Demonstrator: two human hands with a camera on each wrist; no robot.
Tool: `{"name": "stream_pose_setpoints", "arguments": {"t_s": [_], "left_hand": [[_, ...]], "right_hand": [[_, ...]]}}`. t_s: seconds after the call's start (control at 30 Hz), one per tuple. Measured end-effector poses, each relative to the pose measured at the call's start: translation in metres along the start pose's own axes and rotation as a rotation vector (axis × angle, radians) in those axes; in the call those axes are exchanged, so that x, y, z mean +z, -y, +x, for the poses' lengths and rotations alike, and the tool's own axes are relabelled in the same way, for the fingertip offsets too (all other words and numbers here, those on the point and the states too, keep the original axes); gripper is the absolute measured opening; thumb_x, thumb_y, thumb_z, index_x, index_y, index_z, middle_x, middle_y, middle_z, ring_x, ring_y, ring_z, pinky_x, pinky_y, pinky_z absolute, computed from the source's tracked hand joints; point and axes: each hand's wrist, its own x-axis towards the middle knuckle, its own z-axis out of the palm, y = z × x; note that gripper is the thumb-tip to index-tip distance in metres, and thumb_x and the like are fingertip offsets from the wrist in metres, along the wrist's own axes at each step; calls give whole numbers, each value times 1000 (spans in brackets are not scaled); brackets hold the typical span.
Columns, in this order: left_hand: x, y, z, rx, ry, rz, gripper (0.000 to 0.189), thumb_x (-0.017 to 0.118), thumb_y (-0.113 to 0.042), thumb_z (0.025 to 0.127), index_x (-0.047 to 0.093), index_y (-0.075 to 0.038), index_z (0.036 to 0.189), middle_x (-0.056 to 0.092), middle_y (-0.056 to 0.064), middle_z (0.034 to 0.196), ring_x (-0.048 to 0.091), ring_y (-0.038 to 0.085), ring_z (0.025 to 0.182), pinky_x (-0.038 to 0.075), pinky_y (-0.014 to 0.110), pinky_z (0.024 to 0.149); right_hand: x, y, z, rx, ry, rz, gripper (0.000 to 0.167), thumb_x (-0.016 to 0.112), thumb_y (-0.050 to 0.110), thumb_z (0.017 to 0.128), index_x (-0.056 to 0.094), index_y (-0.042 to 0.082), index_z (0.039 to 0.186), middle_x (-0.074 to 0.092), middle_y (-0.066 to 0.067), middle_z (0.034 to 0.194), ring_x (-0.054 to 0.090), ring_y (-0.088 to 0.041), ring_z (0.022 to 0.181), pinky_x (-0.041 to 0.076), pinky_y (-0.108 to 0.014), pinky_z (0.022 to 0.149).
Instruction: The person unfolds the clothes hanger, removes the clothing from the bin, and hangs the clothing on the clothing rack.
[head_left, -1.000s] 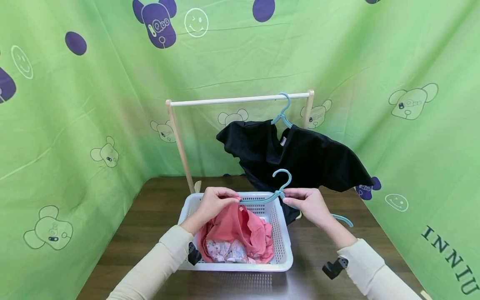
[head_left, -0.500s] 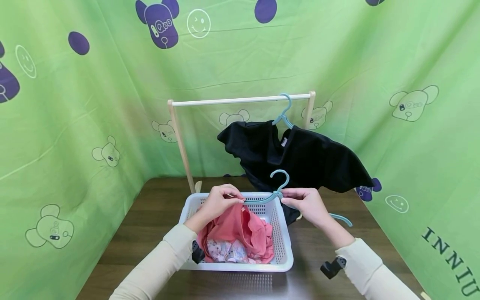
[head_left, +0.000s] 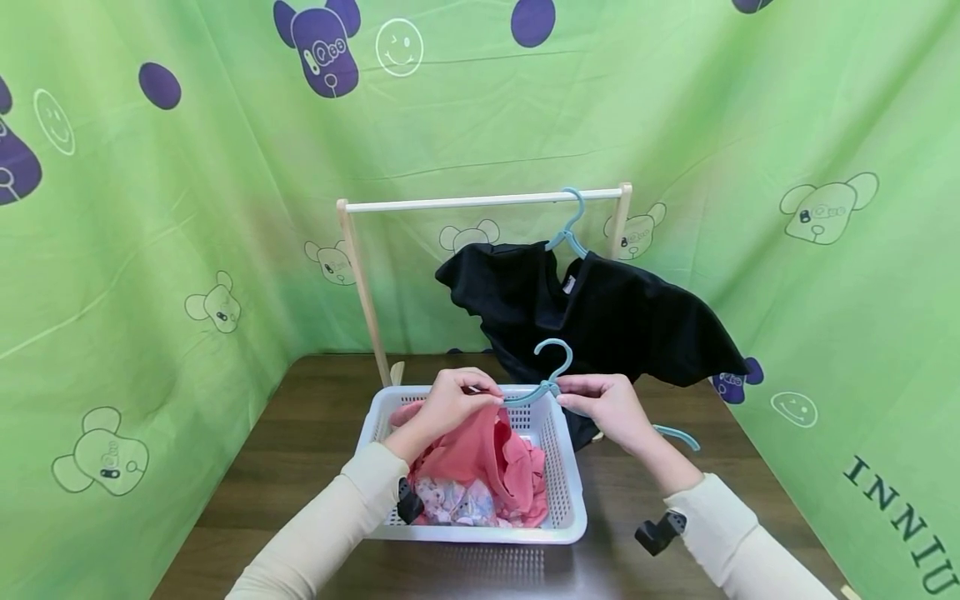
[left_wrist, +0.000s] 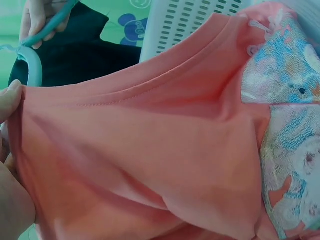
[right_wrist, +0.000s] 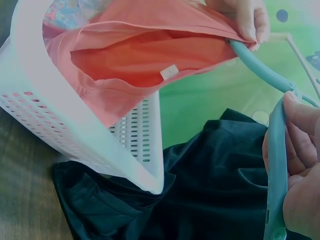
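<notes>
In the head view, my left hand (head_left: 453, 407) pinches the neckline of a pink shirt (head_left: 476, 446), at the end of one arm of a light blue clothes hanger (right_wrist: 264, 72). The right wrist view has that hanger arm running into the neck opening under the left fingers. My right hand (head_left: 606, 408) holds the same hanger near its middle, thumb against it. The hanger's other arm extends past the right wrist. Most of the shirt lies in a white basket (head_left: 480, 536), its white label (right_wrist: 169, 72) and patterned patch (left_wrist: 290, 155) showing.
Behind the basket stands a small clothes rack with a white bar (head_left: 450, 203). On its right end, a black garment (head_left: 652, 321) hangs from another blue hanger (head_left: 566, 237), draping down beside the basket. A green printed curtain (head_left: 225, 208) surrounds the brown table (head_left: 255, 492).
My left hand has moved a little to the right, carrying the shirt's neckline further along the hanger arm. The right hand and hanger have shifted slightly left.
</notes>
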Motion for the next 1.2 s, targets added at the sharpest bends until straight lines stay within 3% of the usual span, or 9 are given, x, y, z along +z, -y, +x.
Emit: {"name": "stream_pose_setpoints", "arguments": {"t_s": [0.27,0.5,0.8,1.1,1.2], "left_hand": [[10,-3,6,22,-21,3,5,79,-6,81,76,-3,84,67,1,85,61,13,83,55,27,72],[15,-7,10,7,-26,6,7,79,-4,80,75,1,84,65,10,86,60,24,84,53,27,70],[23,-9,15,36,-37,12,6,81,-5,78,76,-2,82,65,0,82,60,9,81,54,24,72],[29,-12,16,28,-64,3,4,79,-8,81,78,-6,84,68,-1,83,63,11,82,55,25,73],[29,-24,14,14,-78,-3,5,78,-7,82,77,-4,85,70,3,84,64,14,81,54,25,73]], "right_hand": [[3,5,1,6,6,9,27,76,19,85,74,3,107,73,-9,98,67,-20,87,54,-24,77],[6,9,2,5,0,18,26,77,17,85,74,3,106,73,-9,98,67,-22,87,55,-25,76],[11,11,3,27,12,7,25,77,17,85,75,4,107,73,-8,98,67,-23,88,55,-25,76],[15,10,4,28,6,14,25,76,14,85,74,2,107,73,-10,98,68,-21,89,55,-25,76],[16,10,4,38,8,27,25,76,16,86,74,3,107,73,-9,99,68,-23,92,55,-26,78]]}}
